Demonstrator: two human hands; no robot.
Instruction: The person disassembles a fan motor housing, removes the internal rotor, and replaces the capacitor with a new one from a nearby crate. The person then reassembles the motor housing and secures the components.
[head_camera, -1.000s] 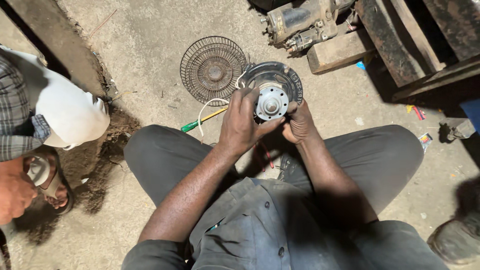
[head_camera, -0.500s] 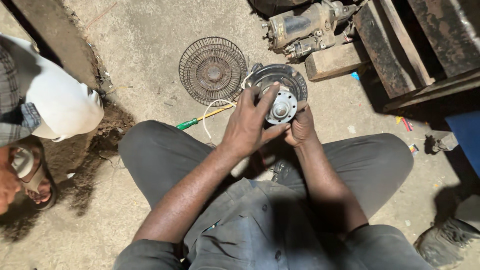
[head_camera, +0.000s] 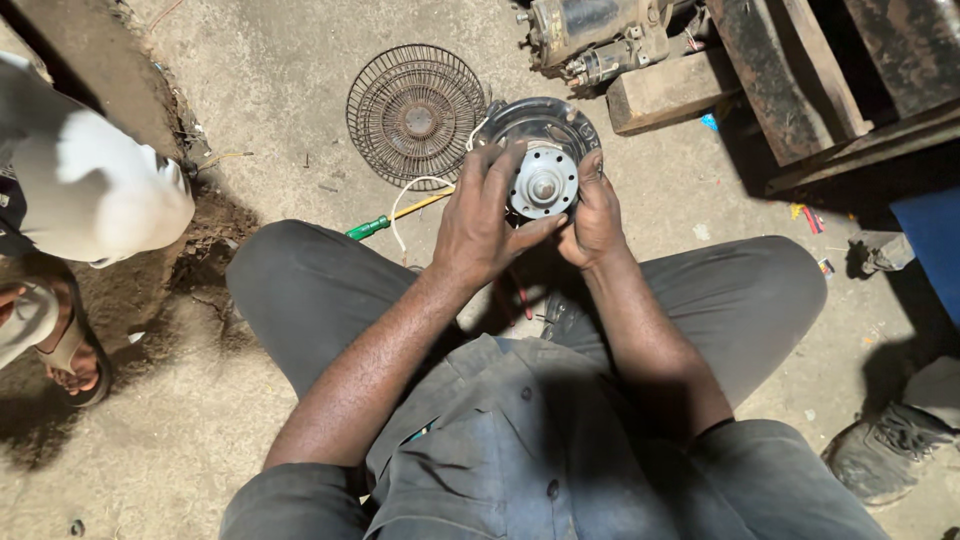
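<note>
A dark grey work shirt (head_camera: 520, 440) with small dark buttons down its front is worn, its short sleeves ending above the elbows. Dark grey trousers (head_camera: 300, 300) of a like cloth cover both legs. The forearms and both hands are left bare.

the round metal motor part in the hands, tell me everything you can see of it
The round motor part looks like a fan motor: a pale silvery metal disc with a ring of small holes and a short shaft at its centre, set in a darker, shiny domed housing. It faces up toward the camera, held above the concrete floor. The left hand grips its left side, fingers over the rim; the right hand holds the right edge. A white wire trails from it.
</note>
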